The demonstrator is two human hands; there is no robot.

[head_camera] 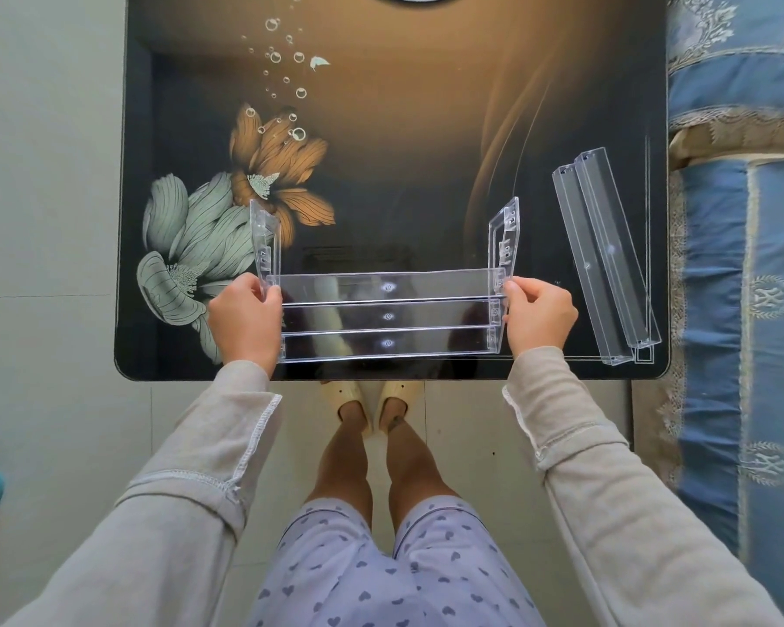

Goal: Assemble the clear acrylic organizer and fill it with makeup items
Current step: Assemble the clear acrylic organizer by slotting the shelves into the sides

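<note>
A clear acrylic organizer [386,315] stands near the front edge of the table, with three long trays set between two stepped side panels. My left hand [244,319] grips the left side panel [265,237] at its lower end. My right hand [539,316] grips the right side panel [504,235] the same way. The upper slots of both panels hold no tray. Two loose clear trays [605,255] lie side by side at the right of the table. No makeup items are in view.
The glossy dark table [426,129] has a printed flower pattern. A blue patterned bedspread [743,264] lies along its right edge. Pale floor tiles [41,219] are to the left. My legs and slippers show below the table's front edge.
</note>
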